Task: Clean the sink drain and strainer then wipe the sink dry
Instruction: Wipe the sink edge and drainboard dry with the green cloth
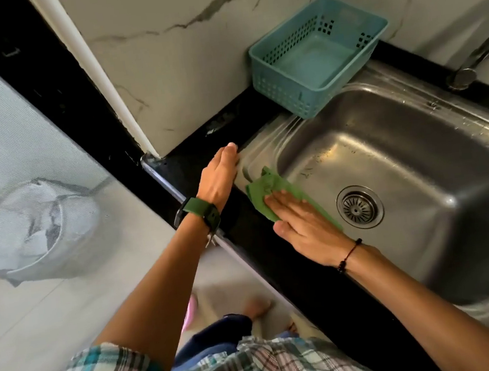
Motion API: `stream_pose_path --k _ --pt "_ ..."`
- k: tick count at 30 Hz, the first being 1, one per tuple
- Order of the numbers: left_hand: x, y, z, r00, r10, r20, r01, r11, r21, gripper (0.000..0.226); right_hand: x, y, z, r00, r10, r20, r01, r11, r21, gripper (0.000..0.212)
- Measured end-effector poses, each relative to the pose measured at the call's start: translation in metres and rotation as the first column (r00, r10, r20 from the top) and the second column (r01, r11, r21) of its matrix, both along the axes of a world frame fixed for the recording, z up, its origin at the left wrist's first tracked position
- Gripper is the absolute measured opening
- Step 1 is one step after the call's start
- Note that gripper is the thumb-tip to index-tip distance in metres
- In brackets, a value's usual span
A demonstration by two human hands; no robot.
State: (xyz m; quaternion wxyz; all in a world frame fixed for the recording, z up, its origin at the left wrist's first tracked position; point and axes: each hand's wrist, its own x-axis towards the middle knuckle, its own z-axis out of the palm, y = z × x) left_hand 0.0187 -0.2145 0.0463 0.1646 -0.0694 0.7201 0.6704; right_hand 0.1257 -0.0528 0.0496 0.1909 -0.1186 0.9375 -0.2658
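A steel sink is set into a black counter. Its round metal drain strainer sits in the basin floor. A green cloth lies over the sink's near left rim and inner wall. My right hand lies flat on the cloth with fingers straight, pressing it against the rim. My left hand rests flat on the black counter beside the sink's left corner, fingers together, holding nothing. A green watch is on my left wrist.
A teal plastic basket stands on the sink's back left corner against the marble wall. A metal tap is at the far right. The black counter edge runs diagonally; below left is a floor with a bucket behind a mesh screen.
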Motion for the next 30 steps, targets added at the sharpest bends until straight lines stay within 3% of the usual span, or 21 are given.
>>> stream_pose_path --k 5,10,16,19,25,30 --pt "-0.009 -0.002 0.004 0.996 0.084 0.033 -0.086 0.992 0.089 0.044 -0.036 -0.021 -0.009 0.997 0.053 -0.053 -0.041 0.977 0.209 0.06" --pt "-0.013 -0.006 0.017 0.958 0.261 -0.117 -0.26 0.965 0.021 0.035 -0.084 -0.059 -0.016 0.996 -0.06 -0.06 0.076 0.949 0.306 0.066" --pt "-0.001 0.0 0.011 0.971 0.212 -0.106 -0.207 0.977 0.054 0.038 -0.025 -0.032 -0.012 0.988 -0.057 -0.145 0.086 0.976 0.201 0.062" --pt "0.01 0.0 0.0 0.967 0.187 -0.17 -0.185 0.982 0.026 0.034 0.007 -0.015 -0.004 0.995 -0.026 -0.096 0.044 0.981 0.191 0.059" --pt "0.022 0.001 -0.002 0.95 0.102 -0.294 -0.126 0.99 -0.061 0.026 -0.038 -0.011 0.008 0.987 0.153 -0.051 -0.143 0.975 0.169 0.051" --pt "0.023 0.0 -0.006 0.926 0.066 -0.371 -0.131 0.98 -0.151 0.031 -0.057 -0.035 -0.024 0.987 0.089 -0.134 -0.07 0.988 0.141 0.056"
